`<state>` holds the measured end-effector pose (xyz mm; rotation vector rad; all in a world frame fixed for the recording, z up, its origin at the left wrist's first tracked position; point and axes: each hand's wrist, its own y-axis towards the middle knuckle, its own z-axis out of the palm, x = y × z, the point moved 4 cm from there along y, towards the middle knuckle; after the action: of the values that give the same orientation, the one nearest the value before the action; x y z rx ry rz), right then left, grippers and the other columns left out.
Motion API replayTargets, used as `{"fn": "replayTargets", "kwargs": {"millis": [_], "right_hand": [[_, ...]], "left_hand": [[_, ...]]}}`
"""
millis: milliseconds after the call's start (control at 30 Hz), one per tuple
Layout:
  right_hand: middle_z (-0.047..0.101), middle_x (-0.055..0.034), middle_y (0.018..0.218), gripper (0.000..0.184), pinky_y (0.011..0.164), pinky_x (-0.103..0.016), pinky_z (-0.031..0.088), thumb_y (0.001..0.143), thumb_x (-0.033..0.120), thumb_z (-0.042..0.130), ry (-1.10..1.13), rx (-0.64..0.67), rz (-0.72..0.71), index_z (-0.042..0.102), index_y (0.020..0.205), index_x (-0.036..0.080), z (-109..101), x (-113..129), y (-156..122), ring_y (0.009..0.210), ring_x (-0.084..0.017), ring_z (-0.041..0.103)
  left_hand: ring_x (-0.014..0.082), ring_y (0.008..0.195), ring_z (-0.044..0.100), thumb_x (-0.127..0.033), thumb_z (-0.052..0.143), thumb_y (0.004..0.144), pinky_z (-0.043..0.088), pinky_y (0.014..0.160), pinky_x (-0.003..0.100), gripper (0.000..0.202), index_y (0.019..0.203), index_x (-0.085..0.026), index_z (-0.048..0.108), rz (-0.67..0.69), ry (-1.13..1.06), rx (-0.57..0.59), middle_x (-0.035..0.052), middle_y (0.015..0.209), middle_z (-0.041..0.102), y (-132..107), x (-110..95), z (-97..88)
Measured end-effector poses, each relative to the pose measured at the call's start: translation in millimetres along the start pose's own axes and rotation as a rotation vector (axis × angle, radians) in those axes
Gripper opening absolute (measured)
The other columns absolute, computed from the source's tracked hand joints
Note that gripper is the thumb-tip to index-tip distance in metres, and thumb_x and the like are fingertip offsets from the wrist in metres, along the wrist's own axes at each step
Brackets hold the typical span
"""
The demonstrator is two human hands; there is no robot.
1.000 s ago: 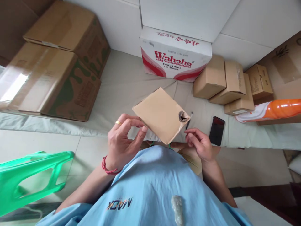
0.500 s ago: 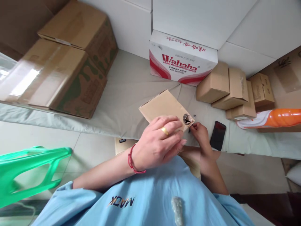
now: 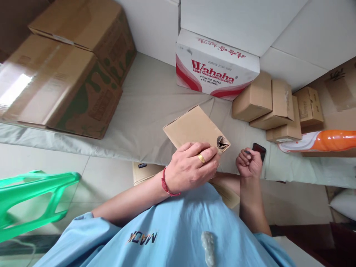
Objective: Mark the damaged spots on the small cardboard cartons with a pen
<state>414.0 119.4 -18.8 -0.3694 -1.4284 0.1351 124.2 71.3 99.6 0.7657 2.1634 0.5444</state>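
A small brown cardboard box (image 3: 191, 124) lies tilted on the grey cloth, with a torn, dark-edged hole (image 3: 221, 142) at its right corner. My left hand (image 3: 193, 163), with a gold ring and a red bracelet, grips the box along its near side; its fingertips are partly hidden. To the right of the box, apart from it, my right hand (image 3: 250, 162) is closed, palm side up. A small dark thing (image 3: 247, 151) sticks out between its thumb and fingers, too small to name. Behind that hand lies a black phone (image 3: 259, 150), partly covered.
A white and red water carton (image 3: 215, 70) stands at the back. Several small boxes (image 3: 253, 97) and an orange and white bottle (image 3: 330, 140) are on the right. Large cartons (image 3: 83, 92) fill the left. A green stool (image 3: 62, 196) stands on the floor.
My right hand has moved from the box's torn corner to the right, in front of the phone, with a small dark thing in its fingers. My left hand has settled against the box.
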Motion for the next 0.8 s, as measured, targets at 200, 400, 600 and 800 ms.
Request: {"fn": "replayTargets", "kwargs": {"millis": [200, 400, 600, 800], "right_hand": [[0.062, 0.0054, 0.068, 0.026, 0.041, -0.013, 0.035, 0.072, 0.032, 0.09, 0.373, 0.03, -0.106, 0.072, 0.088, 0.021, 28.6, 41.7, -19.4, 0.045, -0.003, 0.033], [0.07, 0.0018, 0.075, 0.022, 0.043, -0.015, 0.034, 0.082, 0.033, 0.088, 0.155, 0.126, -0.341, 0.078, 0.099, 0.023, 82.8, 80.8, -48.3, 0.052, -0.006, 0.049], [0.052, 0.0076, 0.063, 0.023, 0.046, -0.02, 0.035, 0.105, 0.042, 0.07, -0.206, -0.07, -0.702, 0.066, 0.095, 0.021, 107.2, 82.3, -60.3, 0.047, -0.007, 0.044], [0.055, 0.0043, 0.068, 0.027, 0.053, -0.027, 0.047, 0.114, 0.045, 0.053, -0.417, -0.195, -0.887, 0.058, 0.099, 0.024, 122.9, 77.3, -69.1, 0.051, -0.011, 0.053]], "left_hand": [[0.0193, 0.1, 0.077, -0.02, 0.069, 0.101, 0.047, 0.077, 0.035, 0.009, 0.109, -0.022, 0.073, 0.173, 0.287, -0.139, 0.0009, 0.111, 0.086, -0.8, -8.9, 0.2], [0.0182, 0.102, 0.076, -0.022, 0.07, 0.101, 0.05, 0.077, 0.034, 0.014, 0.115, -0.019, 0.073, 0.171, 0.305, -0.145, 0.0028, 0.116, 0.086, -3.8, -8.5, 2.2], [0.0184, 0.099, 0.076, -0.022, 0.07, 0.101, 0.051, 0.077, 0.034, 0.015, 0.114, -0.018, 0.074, 0.182, 0.315, -0.175, 0.0022, 0.113, 0.086, -4.1, -8.7, 2.6], [0.0179, 0.097, 0.076, -0.022, 0.072, 0.098, 0.05, 0.074, 0.034, 0.015, 0.112, -0.019, 0.076, 0.209, 0.307, -0.223, 0.0029, 0.111, 0.086, -8.6, -3.5, 7.2]]}}
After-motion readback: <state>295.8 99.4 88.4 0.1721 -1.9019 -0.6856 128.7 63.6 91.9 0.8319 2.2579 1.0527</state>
